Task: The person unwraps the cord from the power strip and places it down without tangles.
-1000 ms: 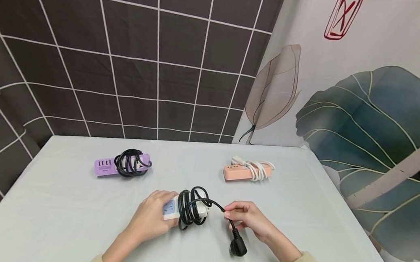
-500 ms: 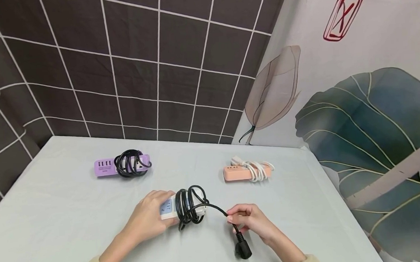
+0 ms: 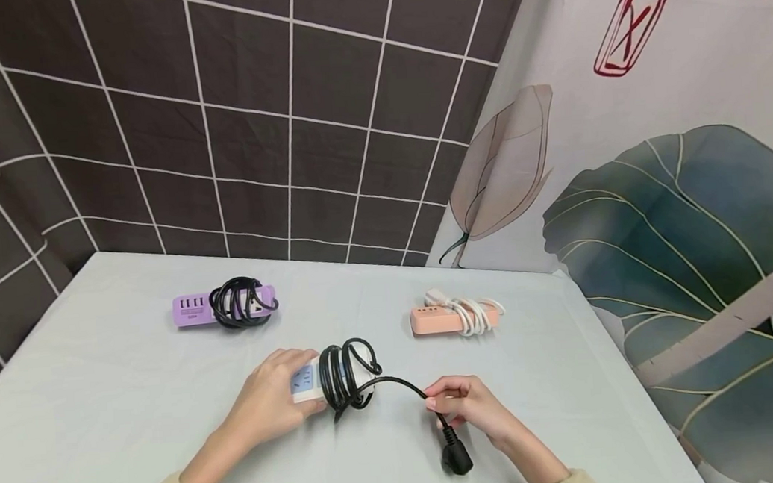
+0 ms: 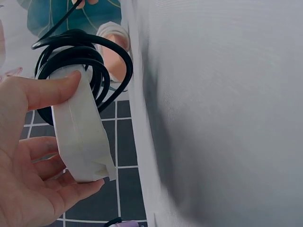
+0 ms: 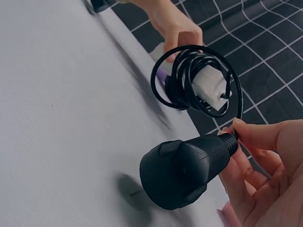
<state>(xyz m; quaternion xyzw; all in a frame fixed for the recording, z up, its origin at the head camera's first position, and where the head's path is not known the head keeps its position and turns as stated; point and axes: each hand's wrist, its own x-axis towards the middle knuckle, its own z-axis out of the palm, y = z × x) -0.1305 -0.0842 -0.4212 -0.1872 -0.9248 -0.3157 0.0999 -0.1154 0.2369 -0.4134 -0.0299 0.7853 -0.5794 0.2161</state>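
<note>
while the left hand [image 3: 272, 388] grips one end of the white power strip [image 3: 304, 382] between thumb and fingers, the right hand [image 3: 467, 406] pinches the black cord [image 3: 332, 380] just behind its plug [image 3: 456, 455]. white power strip and plug both appear raised above the white table [image 3: 389, 466], nearer the person than the purple strip [image 3: 192, 311] and the orange strip [image 3: 435, 322]. the casing looks like hard, smooth plastic, probably fairly light and a little slick, so a hold across its long sides at the bare end should be surest. the cord looks springy, and its loose turns could slide along the casing. the plug seems sturdy, its ribbed neck likely giving good purchase.
</note>
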